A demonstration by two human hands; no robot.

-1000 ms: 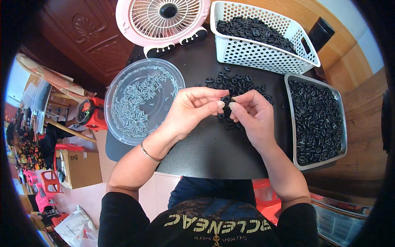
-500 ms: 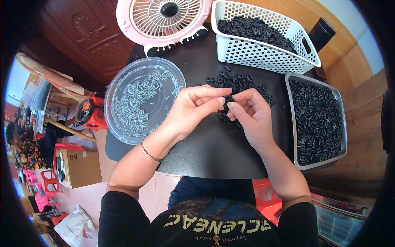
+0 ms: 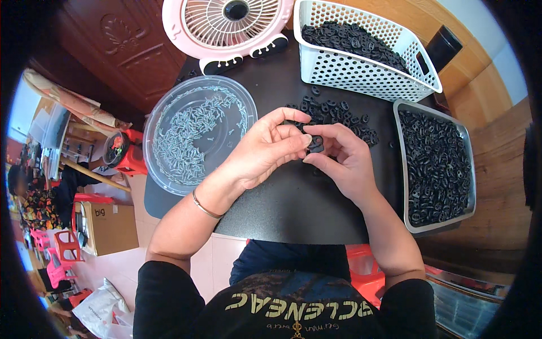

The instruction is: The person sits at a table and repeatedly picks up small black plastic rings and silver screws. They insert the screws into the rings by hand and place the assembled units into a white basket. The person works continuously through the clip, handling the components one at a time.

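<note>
Above the table, my two hands meet over a small black plastic piece (image 3: 315, 144) with holes in it. My left hand (image 3: 274, 146) is closed on the piece, thumb tip at its left edge and index finger stretched above. My right hand (image 3: 347, 158) curves round the same piece, index finger at its upper side and thumb at its lower side. The other right fingers are partly hidden. Behind my hands lies a loose pile of similar black pieces (image 3: 337, 113). Left of my left hand stands a round clear tub (image 3: 148, 141) of small silvery screws (image 3: 180, 144).
A metal tray (image 3: 407, 210) full of black pieces lies at the right. Behind it, a white perforated basket (image 3: 361, 85) holds more. A pink fan (image 3: 172, 28) stands at the back left, a dark cylinder (image 3: 443, 45) at the back right. A cardboard box (image 3: 116, 229) is on the floor.
My right thumb and index finger have spread further apart round the black piece, and more of it shows. My left index finger has lifted off slightly upward.
</note>
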